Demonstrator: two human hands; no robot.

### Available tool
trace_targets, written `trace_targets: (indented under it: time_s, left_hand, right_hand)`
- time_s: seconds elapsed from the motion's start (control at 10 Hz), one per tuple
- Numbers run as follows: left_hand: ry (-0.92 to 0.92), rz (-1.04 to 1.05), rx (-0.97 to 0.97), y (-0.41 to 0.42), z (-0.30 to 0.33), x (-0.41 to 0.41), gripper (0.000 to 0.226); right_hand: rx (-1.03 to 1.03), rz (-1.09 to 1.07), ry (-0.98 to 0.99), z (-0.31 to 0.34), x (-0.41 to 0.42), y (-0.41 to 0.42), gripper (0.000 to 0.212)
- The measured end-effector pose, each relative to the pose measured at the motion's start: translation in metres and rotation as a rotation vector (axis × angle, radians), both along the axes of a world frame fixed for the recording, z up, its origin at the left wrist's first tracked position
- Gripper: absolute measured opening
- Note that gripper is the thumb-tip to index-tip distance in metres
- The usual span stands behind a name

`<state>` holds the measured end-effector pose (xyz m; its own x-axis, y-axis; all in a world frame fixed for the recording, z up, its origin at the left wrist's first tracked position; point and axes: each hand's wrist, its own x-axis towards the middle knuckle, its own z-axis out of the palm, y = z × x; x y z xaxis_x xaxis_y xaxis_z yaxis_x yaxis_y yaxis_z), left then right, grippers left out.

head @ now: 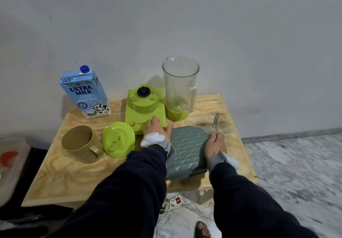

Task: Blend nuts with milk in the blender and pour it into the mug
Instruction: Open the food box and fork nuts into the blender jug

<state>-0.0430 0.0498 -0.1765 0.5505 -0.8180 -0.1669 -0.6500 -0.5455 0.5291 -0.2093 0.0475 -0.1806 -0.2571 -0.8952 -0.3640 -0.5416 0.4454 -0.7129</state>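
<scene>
A green blender base [143, 106] stands mid-table, with the clear blender jar [179, 87] off it, to its right, on its own green foot. The green jar lid [118, 141] lies flat in front of the base. A tan mug [81, 143] stands at the left front, and a blue milk carton [85, 93] with a blue cap is at the back left. A closed grey-green ribbed box [188, 152] lies at the right front. My left hand [157, 128] rests against the base's front and the box's left edge. My right hand [215, 146] grips a fork [215, 122], tines up, at the box's right edge.
The plywood table [74, 178] stands against a grey wall. A power strip with a red switch [178, 200] and white cables lie on the marble floor under the front edge. A clear container with something red [9, 158] sits at the far left. A sandalled foot [202, 229] shows below.
</scene>
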Motion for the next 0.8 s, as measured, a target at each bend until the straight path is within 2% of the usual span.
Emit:
trace_targets:
  time_s: [0.1, 0.2, 0.3, 0.4, 0.5, 0.6, 0.7, 0.8]
  left_hand:
    - [0.029, 0.215, 0.179, 0.011, 0.0, 0.004, 0.066]
    - [0.017, 0.196, 0.296, 0.025, -0.002, 0.014, 0.076]
    - [0.069, 0.129, 0.332, 0.037, 0.003, 0.011, 0.074]
    - [0.396, 0.203, 0.29, 0.047, 0.016, 0.005, 0.073]
    - [0.38, 0.239, 0.266, 0.047, 0.015, 0.005, 0.078]
    - [0.144, 0.213, 0.259, 0.05, 0.016, 0.009, 0.084]
    - [0.157, 0.192, 0.28, 0.051, 0.023, 0.008, 0.067]
    - [0.39, 0.391, 0.203, 0.045, 0.036, 0.012, 0.065]
  right_hand:
    - [-0.03, -0.02, 0.062, 0.0, 0.002, 0.0, 0.03]
    - [-0.066, -0.073, 0.089, -0.004, 0.008, -0.001, 0.029]
    - [-0.088, -0.121, 0.078, -0.005, 0.011, -0.003, 0.028]
    - [-0.077, -0.11, 0.09, -0.004, 0.012, -0.001, 0.032]
    - [-0.054, -0.115, 0.088, -0.005, 0.011, 0.0, 0.034]
    - [-0.045, -0.096, 0.078, 0.001, 0.01, 0.004, 0.038]
    - [0.013, -0.1, 0.025, 0.015, 0.007, 0.005, 0.042]
    - [0.026, -0.173, -0.019, 0.021, 0.004, -0.003, 0.039]
